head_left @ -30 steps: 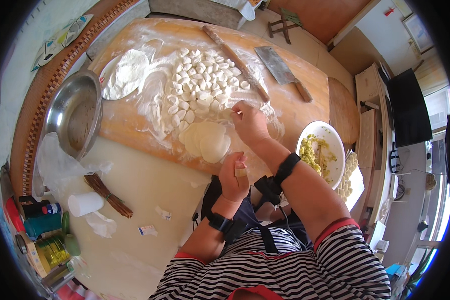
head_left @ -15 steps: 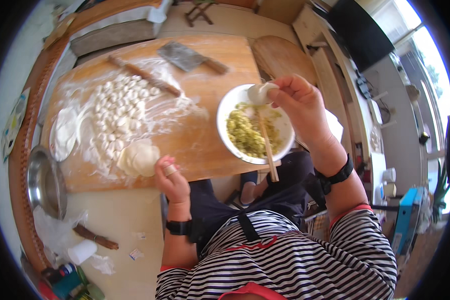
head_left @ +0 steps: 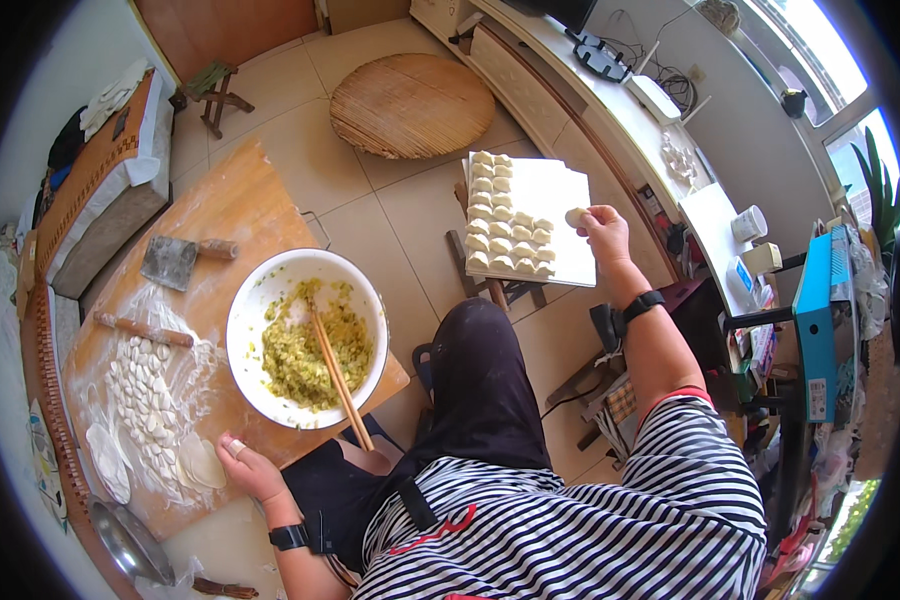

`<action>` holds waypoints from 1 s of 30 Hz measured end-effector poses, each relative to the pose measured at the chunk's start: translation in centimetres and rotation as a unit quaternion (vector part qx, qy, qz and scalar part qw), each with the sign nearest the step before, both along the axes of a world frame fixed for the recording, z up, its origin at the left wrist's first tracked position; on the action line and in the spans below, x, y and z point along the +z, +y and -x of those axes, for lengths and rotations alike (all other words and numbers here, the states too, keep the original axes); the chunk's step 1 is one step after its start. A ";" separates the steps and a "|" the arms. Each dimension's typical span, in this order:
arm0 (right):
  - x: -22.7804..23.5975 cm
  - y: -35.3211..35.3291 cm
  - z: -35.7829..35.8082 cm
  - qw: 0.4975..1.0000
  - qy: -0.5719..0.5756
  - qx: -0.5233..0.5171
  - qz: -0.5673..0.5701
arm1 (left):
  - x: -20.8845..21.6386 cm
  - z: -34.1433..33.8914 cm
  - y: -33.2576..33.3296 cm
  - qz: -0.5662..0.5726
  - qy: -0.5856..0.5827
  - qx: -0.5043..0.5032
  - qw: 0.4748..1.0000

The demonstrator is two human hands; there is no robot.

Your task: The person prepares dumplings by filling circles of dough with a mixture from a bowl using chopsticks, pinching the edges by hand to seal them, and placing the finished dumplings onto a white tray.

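Right hand (head_left: 607,236): fingertips pinched on one pale dumpling (head_left: 576,217), near right edge of the white board (head_left: 555,185). Left hand (head_left: 251,470): half open, loosely curled, apparently empty, just beside the flat dough wrappers (head_left: 202,464) on the floured counter (head_left: 242,205). Done: rows of folded dumplings (head_left: 501,228) on the board. Remaining: those wrappers, many small dough pieces (head_left: 142,388), ample green filling (head_left: 310,362) in the enamel bowl (head_left: 240,365).

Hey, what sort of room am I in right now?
Probably a living room in a home, doubling as a food-preparation space: a white router stands on a long cabinet, near a floured wooden board and rows of dumplings.
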State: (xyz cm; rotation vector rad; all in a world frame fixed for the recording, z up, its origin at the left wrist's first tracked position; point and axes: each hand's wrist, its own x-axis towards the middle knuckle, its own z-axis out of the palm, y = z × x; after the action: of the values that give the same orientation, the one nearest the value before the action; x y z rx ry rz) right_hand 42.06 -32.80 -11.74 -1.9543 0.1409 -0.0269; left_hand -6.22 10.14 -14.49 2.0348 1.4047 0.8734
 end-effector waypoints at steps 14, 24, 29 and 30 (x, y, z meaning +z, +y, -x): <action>-12.1 5.0 -10.4 0.968 0.027 0.069 0.238 | 0.7 -1.0 -0.7 0.017 0.071 0.064 0.995; -12.5 5.8 -11.4 0.928 -0.013 0.144 0.344 | -0.8 0.6 -0.8 -0.016 0.045 0.090 0.995; -14.3 3.1 -13.4 0.947 -0.111 0.181 0.243 | 0.2 -1.8 -0.6 -0.020 0.017 0.067 0.997; -14.4 3.3 -13.7 0.953 -0.130 0.186 0.199 | -0.1 -1.4 -0.2 -0.040 0.029 0.048 0.998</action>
State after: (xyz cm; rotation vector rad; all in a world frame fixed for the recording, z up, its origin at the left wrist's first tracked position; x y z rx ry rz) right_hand 55.77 -29.52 -26.13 -2.3279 -0.4399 -0.0686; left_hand -4.77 9.98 -14.56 2.0825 1.5318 0.9322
